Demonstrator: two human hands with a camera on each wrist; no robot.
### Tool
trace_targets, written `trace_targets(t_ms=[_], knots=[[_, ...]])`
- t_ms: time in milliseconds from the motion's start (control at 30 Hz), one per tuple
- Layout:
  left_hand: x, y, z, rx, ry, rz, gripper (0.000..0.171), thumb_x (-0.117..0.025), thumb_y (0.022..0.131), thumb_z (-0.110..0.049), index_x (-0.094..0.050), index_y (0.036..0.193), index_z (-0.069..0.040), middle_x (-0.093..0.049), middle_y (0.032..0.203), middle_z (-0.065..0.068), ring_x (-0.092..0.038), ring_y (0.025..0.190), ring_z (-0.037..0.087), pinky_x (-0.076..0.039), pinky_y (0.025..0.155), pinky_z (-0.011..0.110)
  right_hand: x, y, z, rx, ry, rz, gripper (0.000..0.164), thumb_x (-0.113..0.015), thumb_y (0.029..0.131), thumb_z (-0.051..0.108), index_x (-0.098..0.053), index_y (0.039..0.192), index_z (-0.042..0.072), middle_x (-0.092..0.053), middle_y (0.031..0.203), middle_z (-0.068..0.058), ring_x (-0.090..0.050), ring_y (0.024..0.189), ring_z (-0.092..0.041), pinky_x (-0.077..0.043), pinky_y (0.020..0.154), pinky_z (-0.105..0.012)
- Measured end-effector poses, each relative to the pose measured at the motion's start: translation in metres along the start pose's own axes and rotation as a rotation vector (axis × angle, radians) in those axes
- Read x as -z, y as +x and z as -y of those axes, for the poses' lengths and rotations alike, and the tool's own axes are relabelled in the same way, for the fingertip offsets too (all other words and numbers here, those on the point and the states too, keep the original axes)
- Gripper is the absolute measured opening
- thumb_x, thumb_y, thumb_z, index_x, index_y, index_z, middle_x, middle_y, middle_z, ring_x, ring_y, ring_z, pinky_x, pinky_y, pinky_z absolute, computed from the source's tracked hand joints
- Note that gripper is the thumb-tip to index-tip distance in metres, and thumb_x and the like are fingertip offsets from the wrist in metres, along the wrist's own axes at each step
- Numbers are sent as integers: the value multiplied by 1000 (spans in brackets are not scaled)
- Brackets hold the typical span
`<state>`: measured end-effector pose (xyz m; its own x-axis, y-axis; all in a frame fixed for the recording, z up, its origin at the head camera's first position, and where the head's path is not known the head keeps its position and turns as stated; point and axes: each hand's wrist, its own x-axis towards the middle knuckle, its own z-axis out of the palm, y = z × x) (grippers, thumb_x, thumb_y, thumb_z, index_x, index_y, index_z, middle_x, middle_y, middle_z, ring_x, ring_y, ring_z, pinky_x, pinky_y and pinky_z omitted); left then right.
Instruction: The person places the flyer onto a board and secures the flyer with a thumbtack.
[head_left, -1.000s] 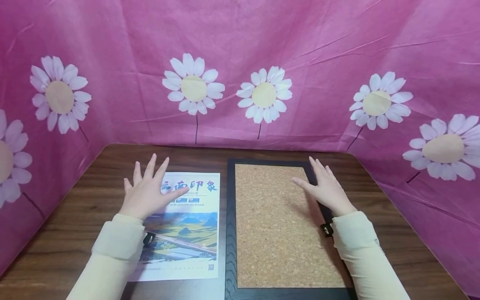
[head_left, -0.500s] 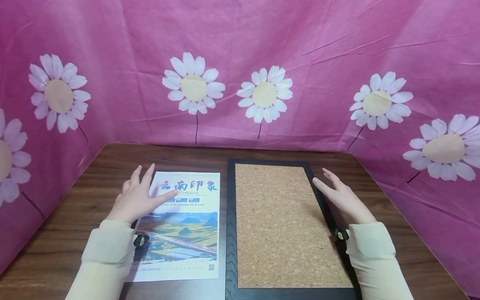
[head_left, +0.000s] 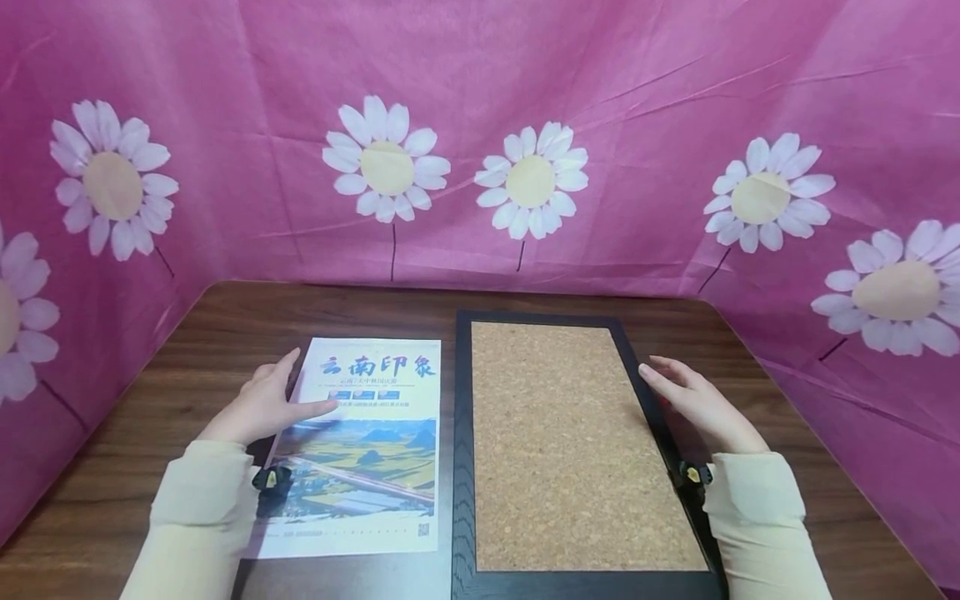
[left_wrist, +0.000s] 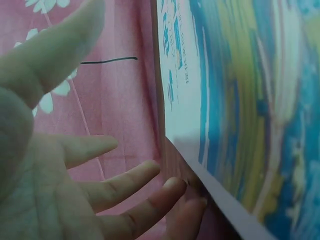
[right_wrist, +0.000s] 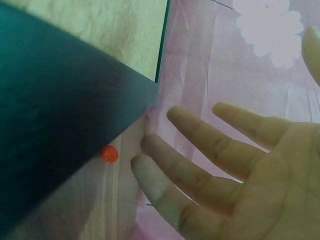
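A white printed poster (head_left: 375, 492) with large Chinese lettering and a landscape picture lies on the left. To its right lies a cork board (head_left: 562, 450) in a black frame (head_left: 465, 467). My left hand (head_left: 258, 408) is at the poster's left edge, thumb above the sheet, fingers extended. In the left wrist view, its lower fingertips (left_wrist: 172, 185) come close to the poster's edge; contact is unclear. Beside the frame's right side is my right hand (head_left: 705, 408), fingers loosely extended, holding nothing. The right wrist view has its fingertips (right_wrist: 150, 142) near the frame's corner.
A small round red object (right_wrist: 110, 154) sits against the frame's outer side, near the right hand. Brown wood-grain table (head_left: 390, 308) surrounds both items. Pink cloth (head_left: 450, 67) with white daisies hangs at the back and both sides.
Both hands have drawn apart and lowered, from over the poster and board to their outer edges. The left fingers are less spread. Poster and board stay in place.
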<state>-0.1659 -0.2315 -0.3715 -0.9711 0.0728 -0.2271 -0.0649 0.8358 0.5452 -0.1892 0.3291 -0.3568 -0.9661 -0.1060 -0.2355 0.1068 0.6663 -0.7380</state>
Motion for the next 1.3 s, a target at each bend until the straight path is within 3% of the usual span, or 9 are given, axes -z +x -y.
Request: trace_targets(t_ms=[167,367,533,667,933,1300], knots=[[-1,3,2,-14,-50,-19,114,-73,84,-53,-11,152,13,-33,145,42,-33,132,57,-33,104,74,0,0,-4,-23,-36,19,79,-43,102,52,-21,153,-4,-32,151,-34,-43,132,-48,-49,97,-53],[-1,4,1,20,-109,-1,107,-75,86,-43,-12,151,13,-35,144,40,-38,130,56,-36,105,70,2,-1,-6,-44,-57,30,79,-45,102,51,-23,153,-5,-36,148,-35,-48,126,-46,-53,93,-47],[1,5,3,31,-181,3,90,-72,90,-21,-15,148,18,-45,135,40,-64,104,44,-49,98,60,3,-2,-7,-38,-69,21,76,-48,102,47,-26,151,-8,-46,139,-33,-58,108,-32,-56,83,-36],[3,5,6,10,-242,8,76,-67,91,-8,-21,144,23,-56,120,38,-68,90,32,-60,83,48,4,-2,-9,-25,-87,15,72,-50,103,41,-29,148,-11,-52,130,-31,-60,96,-22,-56,77,-31],[8,4,13,-4,-276,25,49,-64,95,-10,-47,131,18,-64,110,30,-67,88,25,-62,79,42,5,-2,-14,7,-97,19,62,-54,103,29,-35,143,-14,-56,127,-33,-62,94,-21,-56,76,-30],[14,1,21,29,-277,-13,46,-60,99,-21,-52,129,13,-65,114,30,-67,87,21,-62,77,38,8,-2,-17,51,-87,44,54,-57,100,13,-37,140,-18,-58,115,-28,-63,85,-12,-58,72,-28]])
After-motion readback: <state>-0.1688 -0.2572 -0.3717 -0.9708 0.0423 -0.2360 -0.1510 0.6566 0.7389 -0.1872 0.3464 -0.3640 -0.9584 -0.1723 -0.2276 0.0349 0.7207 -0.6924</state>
